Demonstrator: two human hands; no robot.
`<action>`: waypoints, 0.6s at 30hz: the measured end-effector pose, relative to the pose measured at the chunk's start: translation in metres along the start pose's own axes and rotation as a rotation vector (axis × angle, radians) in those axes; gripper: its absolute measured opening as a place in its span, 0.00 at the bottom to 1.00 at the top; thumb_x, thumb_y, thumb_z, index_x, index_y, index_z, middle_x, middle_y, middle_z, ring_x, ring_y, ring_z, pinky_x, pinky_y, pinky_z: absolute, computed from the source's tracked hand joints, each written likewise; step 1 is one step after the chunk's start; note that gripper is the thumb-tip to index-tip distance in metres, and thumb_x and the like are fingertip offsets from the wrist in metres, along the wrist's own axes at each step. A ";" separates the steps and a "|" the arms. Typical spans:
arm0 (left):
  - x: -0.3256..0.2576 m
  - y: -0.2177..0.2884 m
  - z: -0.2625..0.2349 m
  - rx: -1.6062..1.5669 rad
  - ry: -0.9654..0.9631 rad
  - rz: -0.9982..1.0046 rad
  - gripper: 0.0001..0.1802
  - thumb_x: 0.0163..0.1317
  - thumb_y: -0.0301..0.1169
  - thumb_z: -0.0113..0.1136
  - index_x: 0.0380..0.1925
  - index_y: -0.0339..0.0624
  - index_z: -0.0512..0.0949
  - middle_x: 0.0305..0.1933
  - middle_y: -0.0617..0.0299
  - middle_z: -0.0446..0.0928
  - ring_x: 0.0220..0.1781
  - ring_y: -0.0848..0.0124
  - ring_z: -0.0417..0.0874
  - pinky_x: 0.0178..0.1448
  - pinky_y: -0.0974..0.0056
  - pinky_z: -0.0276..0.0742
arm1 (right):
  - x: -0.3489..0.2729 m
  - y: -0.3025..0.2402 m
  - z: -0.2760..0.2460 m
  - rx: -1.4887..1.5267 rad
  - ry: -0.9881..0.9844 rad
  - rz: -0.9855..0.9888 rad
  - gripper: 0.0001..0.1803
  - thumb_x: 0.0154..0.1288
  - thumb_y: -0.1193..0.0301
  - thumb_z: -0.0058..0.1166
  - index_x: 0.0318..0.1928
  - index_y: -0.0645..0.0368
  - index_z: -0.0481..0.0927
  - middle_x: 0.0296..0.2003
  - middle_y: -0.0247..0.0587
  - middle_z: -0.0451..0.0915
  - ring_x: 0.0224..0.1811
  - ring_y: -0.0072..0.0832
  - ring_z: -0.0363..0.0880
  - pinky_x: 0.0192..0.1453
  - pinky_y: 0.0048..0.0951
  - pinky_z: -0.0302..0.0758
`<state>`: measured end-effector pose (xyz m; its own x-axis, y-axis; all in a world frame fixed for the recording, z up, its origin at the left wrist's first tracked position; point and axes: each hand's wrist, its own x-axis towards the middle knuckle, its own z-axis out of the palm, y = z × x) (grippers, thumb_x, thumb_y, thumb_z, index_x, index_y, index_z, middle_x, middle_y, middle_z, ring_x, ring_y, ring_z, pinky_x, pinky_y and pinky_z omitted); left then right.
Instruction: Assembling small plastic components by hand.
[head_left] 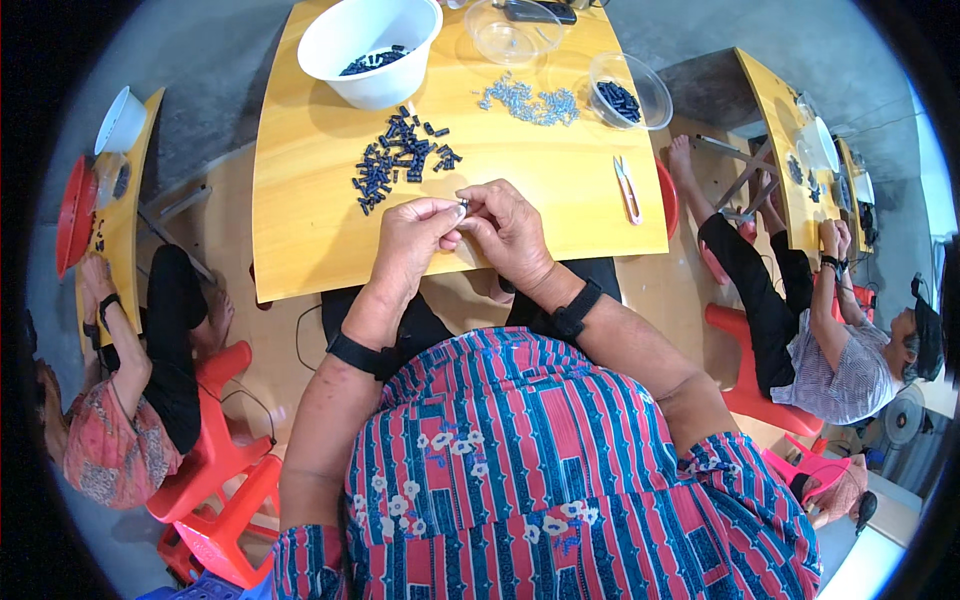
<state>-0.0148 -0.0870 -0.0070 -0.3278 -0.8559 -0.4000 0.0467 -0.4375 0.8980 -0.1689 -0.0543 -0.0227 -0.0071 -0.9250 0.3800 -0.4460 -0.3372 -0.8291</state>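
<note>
My left hand [412, 240] and my right hand [507, 232] meet over the near edge of a yellow wooden table [300, 230]. Both pinch one tiny silvery piece [463, 207] between their fingertips. Just beyond my left hand lies a loose heap of small dark blue parts [400, 155]. Further back on the table is a scatter of small silver metal pieces [528, 103]. Each of my wrists has a black band.
A white bowl [370, 45] with dark parts stands at the back left. Two clear bowls stand behind, one empty [510, 32], one [630, 90] with dark parts. Small red-handled snips [628, 188] lie at right. People sit at neighbouring tables left and right on red stools [215, 470].
</note>
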 end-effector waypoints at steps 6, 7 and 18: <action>0.002 -0.005 -0.002 -0.050 0.001 0.008 0.11 0.63 0.29 0.61 0.39 0.32 0.82 0.30 0.63 0.81 0.27 0.80 0.78 0.34 0.75 0.76 | 0.002 -0.008 -0.001 0.047 0.016 0.063 0.17 0.53 0.77 0.63 0.45 0.59 0.79 0.32 0.44 0.77 0.33 0.35 0.79 0.37 0.31 0.77; 0.002 -0.005 -0.002 -0.065 0.000 0.009 0.11 0.63 0.30 0.61 0.40 0.32 0.82 0.30 0.63 0.81 0.28 0.80 0.78 0.34 0.75 0.76 | 0.002 -0.008 -0.001 0.047 0.018 0.062 0.17 0.53 0.77 0.63 0.45 0.59 0.79 0.32 0.44 0.77 0.33 0.35 0.79 0.37 0.31 0.77; 0.000 -0.004 -0.003 -0.107 0.003 0.007 0.11 0.64 0.31 0.60 0.41 0.33 0.82 0.31 0.63 0.81 0.29 0.79 0.79 0.35 0.75 0.76 | 0.004 -0.007 0.000 0.023 0.025 0.028 0.18 0.53 0.77 0.63 0.46 0.59 0.79 0.32 0.44 0.77 0.34 0.36 0.79 0.38 0.31 0.76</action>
<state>-0.0120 -0.0865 -0.0108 -0.3242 -0.8597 -0.3947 0.1495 -0.4586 0.8760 -0.1661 -0.0557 -0.0152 -0.0422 -0.9294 0.3667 -0.4248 -0.3155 -0.8485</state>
